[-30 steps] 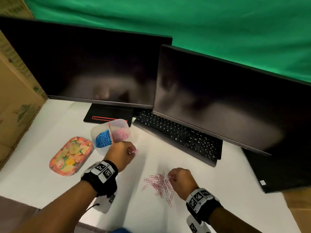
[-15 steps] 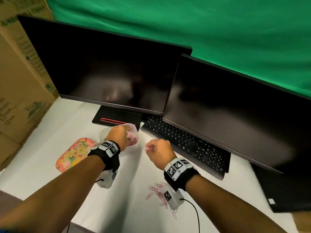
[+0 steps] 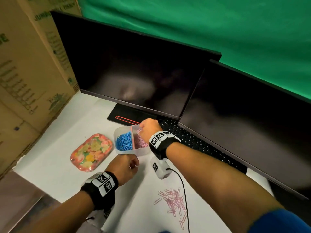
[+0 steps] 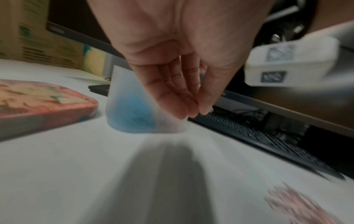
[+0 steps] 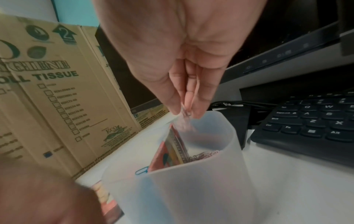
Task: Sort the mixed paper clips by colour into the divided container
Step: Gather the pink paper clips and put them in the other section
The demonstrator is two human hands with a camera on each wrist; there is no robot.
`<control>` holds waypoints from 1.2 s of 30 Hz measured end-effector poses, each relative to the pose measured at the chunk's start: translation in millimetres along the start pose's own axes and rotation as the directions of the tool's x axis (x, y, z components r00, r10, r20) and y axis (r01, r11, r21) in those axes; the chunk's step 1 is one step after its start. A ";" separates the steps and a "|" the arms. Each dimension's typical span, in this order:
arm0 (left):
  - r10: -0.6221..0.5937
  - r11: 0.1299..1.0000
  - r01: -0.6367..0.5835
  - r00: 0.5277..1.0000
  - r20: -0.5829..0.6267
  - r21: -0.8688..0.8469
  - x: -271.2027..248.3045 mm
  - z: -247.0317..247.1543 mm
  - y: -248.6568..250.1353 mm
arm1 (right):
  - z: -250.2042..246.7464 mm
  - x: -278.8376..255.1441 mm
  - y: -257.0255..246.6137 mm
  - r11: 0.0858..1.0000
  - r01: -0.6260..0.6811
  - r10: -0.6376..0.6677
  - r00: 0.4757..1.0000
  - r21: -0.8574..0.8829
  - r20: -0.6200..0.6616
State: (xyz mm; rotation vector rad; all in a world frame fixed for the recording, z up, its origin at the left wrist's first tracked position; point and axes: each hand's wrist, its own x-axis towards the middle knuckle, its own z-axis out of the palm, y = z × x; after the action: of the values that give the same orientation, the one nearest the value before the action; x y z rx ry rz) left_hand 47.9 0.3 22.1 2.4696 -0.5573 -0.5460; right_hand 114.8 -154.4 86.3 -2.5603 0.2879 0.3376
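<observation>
Worktop (image 3: 84, 190): white; carries all the things.
Container (image 3: 143, 152): blue clips left, pink clips right of its divider.
Pile (image 3: 174, 201): only pink clips, loose, well apart from the container.
Right hand (image 3: 150, 129): over the pink side, fingers (image 5: 201, 100) pinching a pink clip; the step is the drop.
Left hand (image 3: 125, 167): near the container, fingers loosely curled, holding nothing.
Next: release, then fetch more from the pile.

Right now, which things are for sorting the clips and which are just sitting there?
For the job: divided container, blue clips, pink clips inside, loose pink clips, right hand, left hand.

Just lying about: flowery tin, keyboard, monitors, cardboard box.
</observation>
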 end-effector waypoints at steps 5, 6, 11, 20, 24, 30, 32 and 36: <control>0.039 0.995 -0.053 0.986 0.164 0.085 -8.9 22.6 9.7 | -5.1 -16.2 22.8 0.994 0.022 -0.017 0.999 0.107 -0.044; 0.051 0.992 -0.076 0.972 0.229 0.101 -10.8 28.1 13.8 | -5.9 -26.1 34.3 0.993 0.018 -0.013 0.999 0.113 -0.043; 0.086 0.954 -0.208 0.881 0.465 0.217 -19.5 62.1 29.9 | 15.0 -95.0 122.5 0.994 -0.105 0.106 0.993 -0.022 0.051; 0.279 0.819 -0.499 0.777 0.564 0.283 -23.4 108.2 63.0 | 60.8 -205.9 206.6 0.937 0.265 -0.178 0.924 -0.229 0.339; 0.301 0.799 -0.524 0.774 0.557 0.297 -22.9 115.2 62.5 | 67.9 -223.5 219.9 0.875 0.365 -0.231 0.891 -0.317 0.390; 0.277 0.765 -0.518 0.801 0.532 0.382 -19.6 124.2 71.1 | 88.8 -222.0 221.2 0.864 0.334 -0.267 0.938 -0.376 0.219; 0.262 0.764 -0.510 0.805 0.532 0.396 -18.9 126.4 74.7 | 87.9 -218.5 216.0 0.913 0.266 -0.204 0.954 -0.309 0.219; 0.240 0.794 -0.467 0.828 0.506 0.389 -17.7 128.2 81.7 | 83.5 -208.4 204.9 0.959 0.094 -0.041 0.979 -0.268 0.199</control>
State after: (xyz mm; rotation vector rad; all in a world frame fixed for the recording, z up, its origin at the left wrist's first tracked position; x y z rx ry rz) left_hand -51.1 -106.9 -24.2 2.5958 -1.4984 -0.8888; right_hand -152.6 -252.1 -20.0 -2.7750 0.0845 0.6343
